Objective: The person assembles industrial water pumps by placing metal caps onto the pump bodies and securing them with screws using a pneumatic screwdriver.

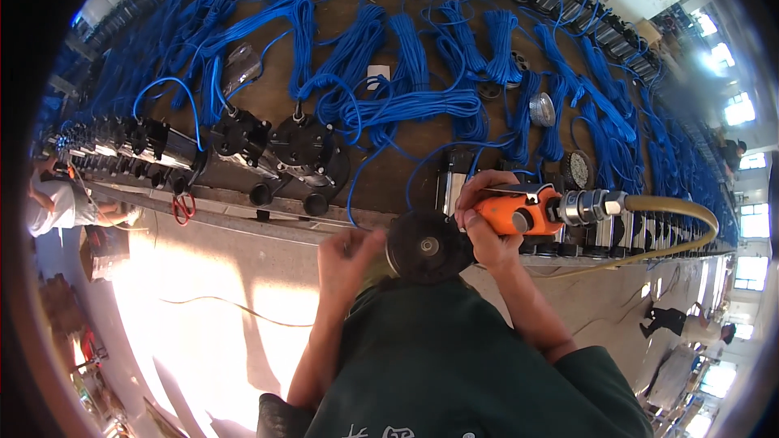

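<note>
My right hand [491, 227] is wrapped round an orange air-powered tool [523, 215] above the bench's near edge. A metal coupling joins the tool to a tan air hose [686, 209]. Just left of that hand, close to my body, sits a round black pump cover [426, 245] with a bolt-like centre. My left hand [349, 255] is beside the cover's left side, its fingers smeared by motion; whether it touches the cover is unclear. Two black-topped pumps [304, 146] stand farther left on the bench, with blue cables rising from them.
Bundles of blue cable [410, 57] cover much of the brown bench [357, 174]. A metal tin [541, 109] and a round tray of small parts [578, 170] stand at right. Red-handled scissors [183, 208] hang at the left edge. Other people work at both sides.
</note>
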Available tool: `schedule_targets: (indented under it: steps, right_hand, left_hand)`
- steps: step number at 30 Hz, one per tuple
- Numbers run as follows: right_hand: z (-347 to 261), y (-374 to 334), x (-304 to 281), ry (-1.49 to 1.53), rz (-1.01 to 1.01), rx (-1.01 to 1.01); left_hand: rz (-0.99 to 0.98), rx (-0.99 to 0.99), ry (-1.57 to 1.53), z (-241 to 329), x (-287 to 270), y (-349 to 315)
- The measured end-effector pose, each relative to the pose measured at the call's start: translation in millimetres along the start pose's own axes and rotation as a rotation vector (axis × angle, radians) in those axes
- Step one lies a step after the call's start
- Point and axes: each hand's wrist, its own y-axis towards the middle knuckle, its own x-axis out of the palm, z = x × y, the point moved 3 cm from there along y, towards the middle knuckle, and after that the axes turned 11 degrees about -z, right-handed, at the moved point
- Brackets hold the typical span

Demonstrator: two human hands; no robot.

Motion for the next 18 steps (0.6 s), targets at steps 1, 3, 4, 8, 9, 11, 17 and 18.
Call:
schedule_targets:
  steps: [1, 3, 4, 8, 9, 11, 17, 18]
  right_hand:
    - [1, 1, 2, -0.019, -0.023, -0.011]
    - [-1, 0, 4, -0.033, -0.028, -0.006]
    - [-1, -1, 5, -0.039, -0.033, -0.009]
    - [-2, -1, 4, -0.049, -0.134, -0.079]
    - [0, -1, 5, -0.057, -0.115, -0.070]
    - [3, -1, 7, -0.071, -0.067, -0.058]
    - [7, 3, 1, 0.002, -0.025, -0.028]
    - [2, 4, 2, 0.022, -0.016, -0.034]
  left_hand:
    - [0.003, -0.065, 0.137, -6, 3, -8]
    - [-0.005, -0.094, 0.290, -26, 13, -14]
    - [-0.033, -0.097, 0.278, -23, 16, -16]
    - [-0.104, -0.114, 0.229, -15, 20, -12]
    - [-0.106, -0.103, 0.217, -17, 21, -12]
    - [-0.105, -0.096, 0.212, -17, 22, -13]
    - [-0.091, -0.122, 0.154, -20, 24, -14]
    - [-0.089, -0.137, 0.120, -22, 24, -15]
